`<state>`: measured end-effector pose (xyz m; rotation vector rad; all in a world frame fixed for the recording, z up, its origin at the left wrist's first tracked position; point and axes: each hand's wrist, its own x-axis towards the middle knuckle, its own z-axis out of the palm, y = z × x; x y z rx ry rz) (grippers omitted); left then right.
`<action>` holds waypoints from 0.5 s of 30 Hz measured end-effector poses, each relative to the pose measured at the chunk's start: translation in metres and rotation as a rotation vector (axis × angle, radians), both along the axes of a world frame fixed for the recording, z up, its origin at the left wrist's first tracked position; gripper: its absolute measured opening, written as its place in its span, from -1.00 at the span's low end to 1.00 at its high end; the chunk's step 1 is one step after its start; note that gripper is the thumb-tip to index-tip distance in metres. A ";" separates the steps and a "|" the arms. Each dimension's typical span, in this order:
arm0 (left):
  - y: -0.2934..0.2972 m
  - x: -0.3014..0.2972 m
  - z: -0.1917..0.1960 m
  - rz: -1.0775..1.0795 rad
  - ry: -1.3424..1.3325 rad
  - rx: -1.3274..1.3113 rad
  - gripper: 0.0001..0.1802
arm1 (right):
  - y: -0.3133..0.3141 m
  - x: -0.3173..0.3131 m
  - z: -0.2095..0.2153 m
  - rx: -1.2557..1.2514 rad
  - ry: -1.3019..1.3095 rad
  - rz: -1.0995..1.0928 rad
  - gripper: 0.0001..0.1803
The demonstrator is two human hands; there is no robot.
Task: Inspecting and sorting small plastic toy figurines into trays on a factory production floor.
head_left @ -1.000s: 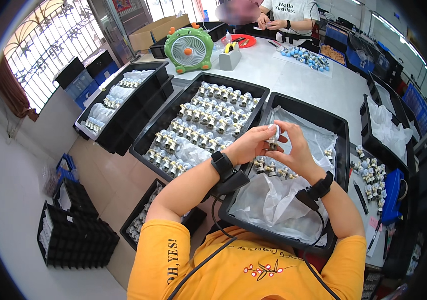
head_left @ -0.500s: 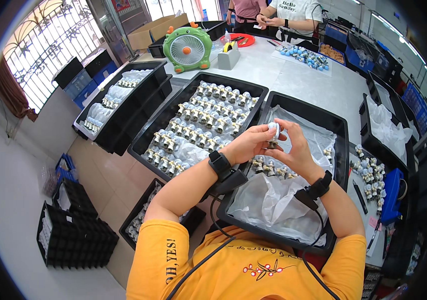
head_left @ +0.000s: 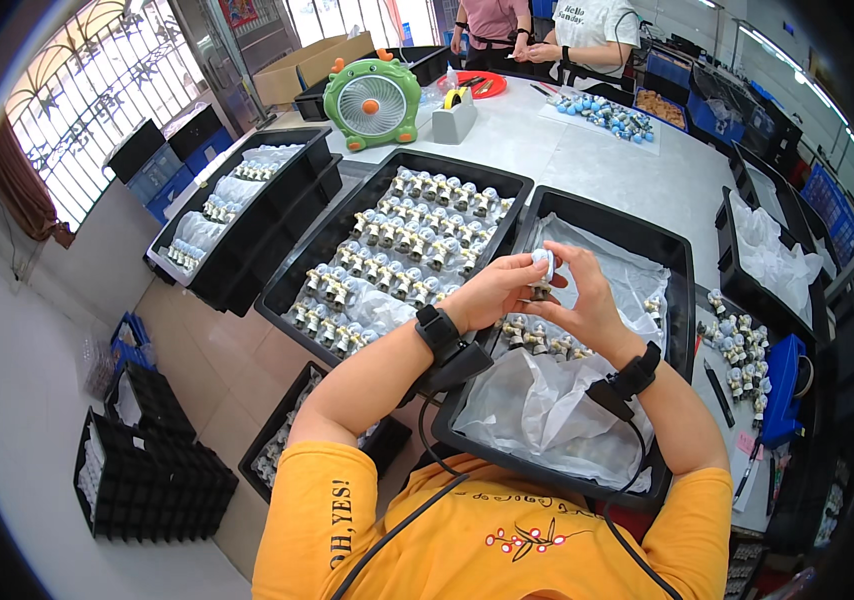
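Note:
Between both hands I hold one small toy figurine (head_left: 543,262) with a pale blue-white top and a dark base, upright or nearly so. My left hand (head_left: 492,288) pinches it from the left. My right hand (head_left: 592,306) has its fingers round it from the right, and they partly cover it. Below my hands lies a black tray (head_left: 688,290) lined with crumpled translucent sheeting (head_left: 517,400). A row of similar figurines (head_left: 539,338) lies in it, partly hidden by my hands. Left of it, another black tray (head_left: 525,195) holds several rows of the figurines.
Loose figurines (head_left: 744,345) lie at the right, near a blue tape dispenser (head_left: 783,390) and a black pen (head_left: 718,392). A green fan (head_left: 371,104) and a white tape dispenser (head_left: 455,120) stand beyond the trays. Stacked black trays (head_left: 277,215) are left. Two people stand across the table.
The figurine in my fingers has shifted slightly left and down, still held by both hands. Across the table, the two people's hands have come closer together.

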<state>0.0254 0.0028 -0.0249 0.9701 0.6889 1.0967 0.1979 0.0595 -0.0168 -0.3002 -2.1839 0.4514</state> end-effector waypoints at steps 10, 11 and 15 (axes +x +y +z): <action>0.001 0.000 -0.002 0.011 0.027 -0.022 -0.60 | -0.001 0.000 0.000 -0.010 -0.006 0.000 -0.22; 0.000 0.000 -0.002 0.011 0.027 -0.022 -0.60 | -0.001 0.000 -0.001 -0.010 -0.006 -0.001 -0.22; 0.001 0.000 -0.003 0.009 0.024 -0.021 -0.60 | 0.000 0.001 -0.001 -0.010 -0.011 -0.001 -0.22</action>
